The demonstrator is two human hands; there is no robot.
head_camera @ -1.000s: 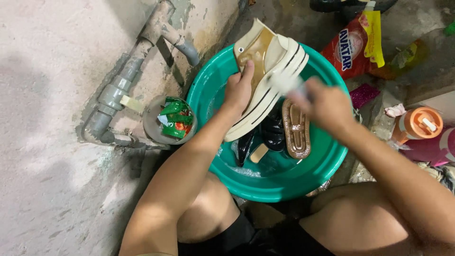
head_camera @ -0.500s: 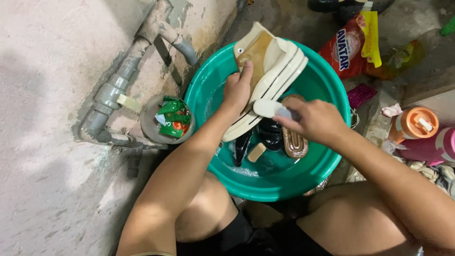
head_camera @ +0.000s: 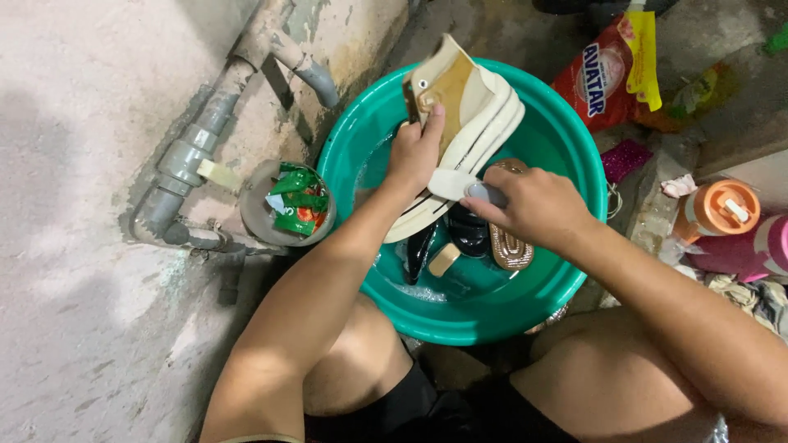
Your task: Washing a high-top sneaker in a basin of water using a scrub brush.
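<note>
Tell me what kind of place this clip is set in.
Probably a household wash corner, outdoors or in a utility area: bare concrete floor, grey pipes along it, a green basin holding soapy water and shoes, and a red detergent bag beside it.

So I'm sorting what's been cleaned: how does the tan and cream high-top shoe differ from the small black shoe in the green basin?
The tan and cream high-top shoe is held up by the left hand, sole toward the right hand; the small black shoe lies untouched at the bottom of the green basin. The high-top looks far bigger. Both sit within the basin's rim.
</note>
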